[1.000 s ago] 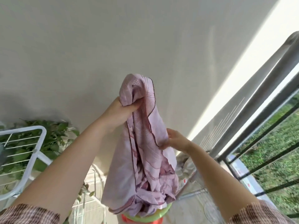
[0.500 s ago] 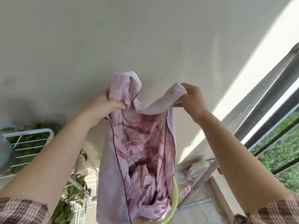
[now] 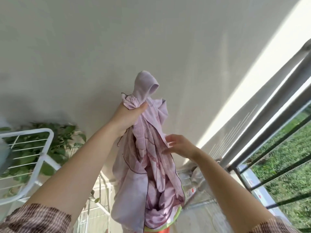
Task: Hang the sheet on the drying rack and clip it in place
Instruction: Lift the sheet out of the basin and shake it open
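The lilac sheet [image 3: 148, 158] is being held up, bunched, before the pale wall, its top being squeezed by the curled fingers of the left grip [image 3: 129, 115]. The hanging folds are being touched by the right grip [image 3: 178, 146], fingers spread and blurred. The sheet's lower end is being dangled into a green-rimmed basin [image 3: 175, 216], well apart from the white drying rack [image 3: 42, 148].

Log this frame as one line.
state: sheet not hung | left hand: grips bunched top, raised | right hand: fingers straight at hanging fold | lower end: in green-rimmed basin | drying rack: at left, without sheet
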A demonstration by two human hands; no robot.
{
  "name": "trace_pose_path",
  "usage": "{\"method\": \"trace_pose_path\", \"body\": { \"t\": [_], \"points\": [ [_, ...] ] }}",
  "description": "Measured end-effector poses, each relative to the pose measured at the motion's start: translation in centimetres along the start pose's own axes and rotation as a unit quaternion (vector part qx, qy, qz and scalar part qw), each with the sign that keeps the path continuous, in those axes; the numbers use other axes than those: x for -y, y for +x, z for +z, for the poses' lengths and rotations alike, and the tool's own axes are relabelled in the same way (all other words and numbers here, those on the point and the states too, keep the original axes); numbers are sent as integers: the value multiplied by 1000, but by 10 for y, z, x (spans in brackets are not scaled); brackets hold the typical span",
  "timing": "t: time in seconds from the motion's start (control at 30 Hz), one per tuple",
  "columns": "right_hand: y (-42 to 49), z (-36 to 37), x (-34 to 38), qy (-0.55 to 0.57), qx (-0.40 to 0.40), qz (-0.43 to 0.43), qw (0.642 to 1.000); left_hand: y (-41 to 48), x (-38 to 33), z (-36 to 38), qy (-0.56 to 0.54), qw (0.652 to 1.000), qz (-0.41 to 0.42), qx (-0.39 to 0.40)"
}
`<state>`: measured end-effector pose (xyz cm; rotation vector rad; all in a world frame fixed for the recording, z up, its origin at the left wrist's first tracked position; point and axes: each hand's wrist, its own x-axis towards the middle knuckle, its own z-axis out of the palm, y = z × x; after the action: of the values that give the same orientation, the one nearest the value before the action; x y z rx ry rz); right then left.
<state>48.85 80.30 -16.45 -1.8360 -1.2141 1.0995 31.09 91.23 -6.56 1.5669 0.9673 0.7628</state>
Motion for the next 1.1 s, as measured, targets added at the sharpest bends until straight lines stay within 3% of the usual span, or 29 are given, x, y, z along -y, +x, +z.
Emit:
{"method": "trace_pose_path", "body": {
  "t": [0.17, 0.3, 0.33, 0.4, 0.47, 0.57, 0.7, 0.77, 0.87, 0.9, 1.03, 1.1],
  "points": [
    [5, 40, -64, -144, -33, 154, 977, 5, -48, -14, -159, 986, 46, -1],
    [12, -3, -50, -257, -67, 197, 944, 17, -81, -49, -216, 969, 80, -91],
    [14, -22, -28, -214, -102, 177, 955, 20, -83, -55, -205, 969, 84, -111],
    [8, -58, 32, 22, -190, 87, 978, 19, -82, -56, -165, 975, 81, -124],
    [-13, -88, 99, 209, -212, -75, 952, 15, -72, -45, -92, 988, 57, -113],
    [-36, -98, 158, 204, -184, -215, 937, 4, -51, -22, -25, 999, 43, -12],
    [-33, -62, 164, 123, -91, -222, 963, -12, -27, 15, 21, 984, 51, 170],
    [-25, -52, 151, 120, -51, -220, 967, -10, -18, 27, 8, 992, 35, 124],
    [-18, -60, 116, 210, 33, -207, 955, 3, -11, 21, -61, 998, 7, 18],
    [-20, -63, 104, 212, 36, -194, 957, 6, -12, 15, -68, 998, 0, 18],
    [-19, -53, 64, 27, 4, -105, 994, 11, -42, -3, -161, 983, 1, 91],
    [-9, -44, 61, -11, 21, -125, 992, 13, -66, -3, -221, 962, 21, 160]
  ]
}}
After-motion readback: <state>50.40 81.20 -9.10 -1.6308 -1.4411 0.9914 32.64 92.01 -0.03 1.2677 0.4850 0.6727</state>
